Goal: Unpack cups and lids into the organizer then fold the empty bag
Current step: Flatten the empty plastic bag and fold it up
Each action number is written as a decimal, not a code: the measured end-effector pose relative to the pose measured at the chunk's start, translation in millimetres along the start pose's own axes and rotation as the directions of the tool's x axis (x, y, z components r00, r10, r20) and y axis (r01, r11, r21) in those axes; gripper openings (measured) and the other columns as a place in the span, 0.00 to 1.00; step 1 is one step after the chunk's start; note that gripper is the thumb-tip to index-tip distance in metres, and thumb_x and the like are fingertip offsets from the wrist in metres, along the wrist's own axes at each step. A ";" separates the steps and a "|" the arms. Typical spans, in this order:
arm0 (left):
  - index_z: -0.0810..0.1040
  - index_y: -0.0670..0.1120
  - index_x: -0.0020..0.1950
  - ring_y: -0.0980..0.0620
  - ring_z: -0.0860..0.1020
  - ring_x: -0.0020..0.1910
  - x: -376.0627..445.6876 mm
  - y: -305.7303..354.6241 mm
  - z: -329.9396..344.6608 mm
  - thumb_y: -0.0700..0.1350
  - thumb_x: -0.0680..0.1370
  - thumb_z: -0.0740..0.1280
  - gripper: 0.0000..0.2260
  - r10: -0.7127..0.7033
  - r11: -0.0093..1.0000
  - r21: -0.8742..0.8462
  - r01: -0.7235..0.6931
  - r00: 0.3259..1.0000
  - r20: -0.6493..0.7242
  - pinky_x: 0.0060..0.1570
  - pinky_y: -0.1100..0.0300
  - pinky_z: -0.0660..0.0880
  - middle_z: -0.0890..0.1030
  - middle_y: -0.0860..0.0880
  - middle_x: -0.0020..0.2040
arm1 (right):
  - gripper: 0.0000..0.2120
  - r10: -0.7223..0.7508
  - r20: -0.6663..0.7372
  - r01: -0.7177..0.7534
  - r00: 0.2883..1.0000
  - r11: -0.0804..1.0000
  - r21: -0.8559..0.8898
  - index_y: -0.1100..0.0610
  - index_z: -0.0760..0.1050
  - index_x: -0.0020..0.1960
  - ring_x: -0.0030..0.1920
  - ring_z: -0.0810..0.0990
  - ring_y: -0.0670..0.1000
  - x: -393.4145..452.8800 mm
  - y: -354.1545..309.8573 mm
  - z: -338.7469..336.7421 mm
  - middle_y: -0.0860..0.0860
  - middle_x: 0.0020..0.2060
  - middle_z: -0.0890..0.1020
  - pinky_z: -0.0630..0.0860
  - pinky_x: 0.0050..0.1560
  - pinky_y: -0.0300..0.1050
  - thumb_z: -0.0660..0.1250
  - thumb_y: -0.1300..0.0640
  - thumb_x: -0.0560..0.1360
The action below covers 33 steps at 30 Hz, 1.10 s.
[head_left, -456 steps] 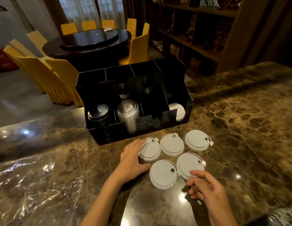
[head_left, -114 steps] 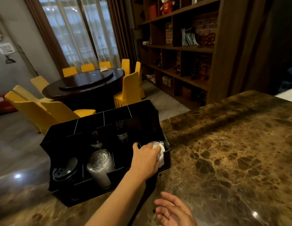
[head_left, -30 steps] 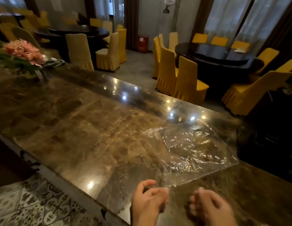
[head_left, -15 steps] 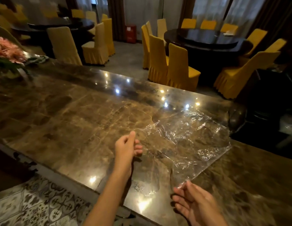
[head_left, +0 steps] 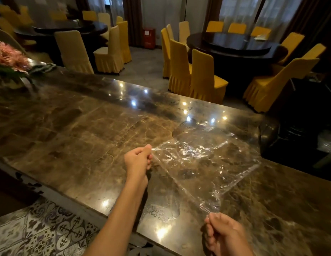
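A corner of the clear plastic bag (head_left: 201, 163) is pinched in the curled fingers of the left hand (head_left: 138, 159), and the opposite near corner is pinched by the right hand (head_left: 223, 232), so that the edge between the two grips is drawn taut and lifted. Beyond the grips, the rest of the film lies crumpled on the marble counter (head_left: 77, 130). The bag is judged very light, limp and slippery, so corners are best held; whether both layers are caught cannot be told, the film being transparent.
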<state>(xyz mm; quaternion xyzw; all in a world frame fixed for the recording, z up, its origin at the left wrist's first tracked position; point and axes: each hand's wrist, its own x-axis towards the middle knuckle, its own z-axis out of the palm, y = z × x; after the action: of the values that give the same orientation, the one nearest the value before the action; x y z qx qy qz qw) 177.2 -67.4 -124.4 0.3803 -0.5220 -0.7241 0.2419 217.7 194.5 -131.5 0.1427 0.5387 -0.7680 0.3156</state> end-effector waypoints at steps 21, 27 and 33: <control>0.81 0.43 0.30 0.54 0.72 0.22 -83.6 -40.2 -23.5 0.41 0.76 0.73 0.13 -0.187 0.957 0.269 0.110 0.942 0.279 0.21 0.63 0.69 0.77 0.45 0.25 | 0.13 -0.299 -0.349 0.262 0.888 0.953 -0.150 0.64 0.74 0.41 0.20 0.72 0.48 18.3 -47.9 -72.1 0.54 0.24 0.77 0.68 0.18 0.36 0.65 0.57 0.80; 0.77 0.40 0.34 0.47 0.76 0.26 -114.8 -71.8 13.5 0.34 0.72 0.74 0.09 -0.370 0.921 0.022 0.390 0.852 0.371 0.27 0.57 0.75 0.80 0.38 0.30 | 0.20 -0.053 -0.157 0.048 0.986 0.998 -0.030 0.67 0.77 0.47 0.18 0.72 0.51 15.6 -13.2 -31.7 0.64 0.40 0.86 0.71 0.19 0.38 0.72 0.49 0.71; 0.73 0.45 0.56 0.49 0.73 0.22 -130.5 -83.2 23.9 0.34 0.65 0.79 0.25 -0.400 0.914 0.080 0.398 0.848 0.349 0.23 0.57 0.71 0.79 0.41 0.29 | 0.12 -0.077 -0.071 0.074 0.994 0.996 -0.040 0.61 0.80 0.32 0.19 0.70 0.53 11.7 11.5 -21.8 0.65 0.29 0.78 0.67 0.20 0.39 0.72 0.56 0.71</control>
<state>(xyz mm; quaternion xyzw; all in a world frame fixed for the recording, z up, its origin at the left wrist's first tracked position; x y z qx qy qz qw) 239.4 71.8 -159.7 0.3428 -0.4686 -0.8141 -0.0138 213.5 208.1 -154.7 0.1440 0.5690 -0.7636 0.2691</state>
